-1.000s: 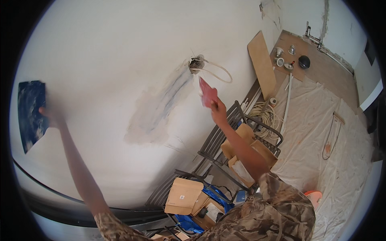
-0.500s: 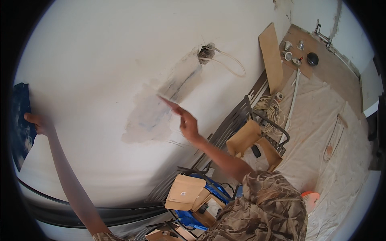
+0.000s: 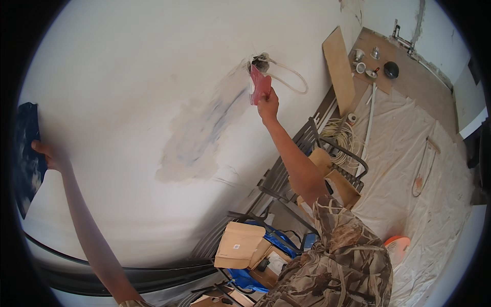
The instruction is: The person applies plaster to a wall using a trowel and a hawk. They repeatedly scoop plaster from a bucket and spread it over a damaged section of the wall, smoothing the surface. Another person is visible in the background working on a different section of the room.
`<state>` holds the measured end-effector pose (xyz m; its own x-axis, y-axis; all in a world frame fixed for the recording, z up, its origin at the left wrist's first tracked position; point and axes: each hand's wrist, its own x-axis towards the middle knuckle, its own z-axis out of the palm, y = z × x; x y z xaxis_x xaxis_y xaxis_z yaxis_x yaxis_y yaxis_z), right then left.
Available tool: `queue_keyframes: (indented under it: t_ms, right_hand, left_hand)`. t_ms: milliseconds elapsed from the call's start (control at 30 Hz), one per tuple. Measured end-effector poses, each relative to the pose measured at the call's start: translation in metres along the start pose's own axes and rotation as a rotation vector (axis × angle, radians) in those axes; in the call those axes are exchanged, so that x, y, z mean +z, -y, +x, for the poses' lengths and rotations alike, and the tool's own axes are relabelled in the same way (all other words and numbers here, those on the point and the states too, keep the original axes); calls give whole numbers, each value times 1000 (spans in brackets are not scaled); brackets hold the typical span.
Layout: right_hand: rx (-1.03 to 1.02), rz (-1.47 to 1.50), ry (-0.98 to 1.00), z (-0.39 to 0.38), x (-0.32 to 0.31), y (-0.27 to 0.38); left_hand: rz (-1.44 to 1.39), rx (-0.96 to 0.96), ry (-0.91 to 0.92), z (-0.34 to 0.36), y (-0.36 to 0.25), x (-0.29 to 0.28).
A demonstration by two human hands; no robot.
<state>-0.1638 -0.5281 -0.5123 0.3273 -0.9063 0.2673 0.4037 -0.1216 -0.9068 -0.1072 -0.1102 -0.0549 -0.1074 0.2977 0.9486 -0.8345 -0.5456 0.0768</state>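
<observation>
My right hand [image 3: 269, 106] grips a flat red putty spreader [image 3: 260, 86] with some white compound on its left edge. The spreader is at the upper end of a patched grey strip [image 3: 204, 133] on the white wall, just below a rough hole [image 3: 261, 63]. A pale cable [image 3: 296, 88] loops out of that hole. Far to the left, my left hand [image 3: 48, 155] is closed on the edge of a dark blue board [image 3: 28, 158] smeared with white; the board is partly cut off by the picture's rim.
Metal chairs [image 3: 291, 153] stand along the wall, carrying an opened cardboard box [image 3: 239, 244] and blue plastic [image 3: 248, 280]. Coiled cable [image 3: 337, 135], a leaning brown panel [image 3: 339, 71] and a plastic sheet [image 3: 394, 148] lie to the right. A black roll [image 3: 153, 276] runs along the bottom.
My right hand has moved up and right along the patched strip toward the hole, and the spreader's red face has turned into view. My left hand and the blue board stay put.
</observation>
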Motion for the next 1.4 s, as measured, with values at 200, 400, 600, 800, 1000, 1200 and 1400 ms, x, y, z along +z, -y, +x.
queue_keyframes:
  t_ms: [200,400,600,800,1000,1200,1400]
  right_hand:
    - [-127,-158,16,-31,14,19]
    - [-333,-178,30,-90,23,35]
    - [-374,-107,155,-214,44,50]
    - [-320,-91,356,-267,31,55]
    - [-126,-60,-73,-149,4,-19]
    - [-290,-99,-163,-51,6,-39]
    - [-309,-66,199,-207,40,14]
  left_hand:
    - [6,38,7,9,-3,-8]
    - [-2,53,2,6,3,-7]
    - [26,111,-5,9,2,-10]
    - [361,24,173,21,55,-14]
    - [-47,317,47,16,-4,-4]
    - [-83,183,57,-4,12,9]
    - [-11,210,115,19,16,-16]
